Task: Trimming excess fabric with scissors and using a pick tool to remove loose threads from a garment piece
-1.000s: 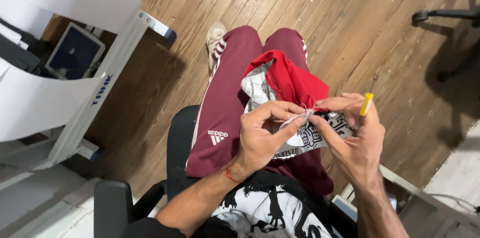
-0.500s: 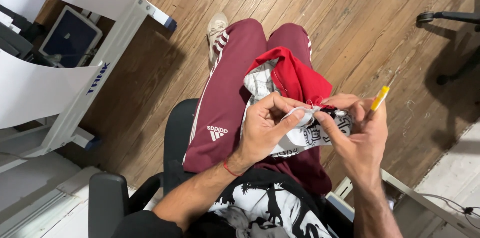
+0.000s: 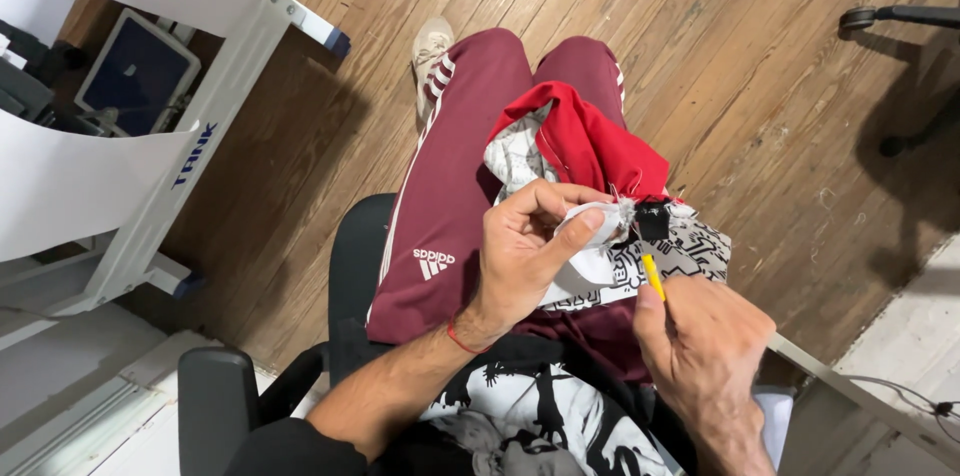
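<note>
Keep your left hand [image 3: 525, 251] pinching the fabric's [image 3: 600, 236] edge taut over your lap while your right hand [image 3: 705, 341], gripping the yellow tool [image 3: 652, 276], picks carefully.

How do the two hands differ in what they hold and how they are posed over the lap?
The left hand pinches a fold of white printed fabric between thumb and fingers; the right hand grips a slim yellow tool. The left hand shows its palm side, with a red band at the wrist; the right hand shows its back, with no band in view. Both are bare and meet at the same edge of the fabric.
</note>
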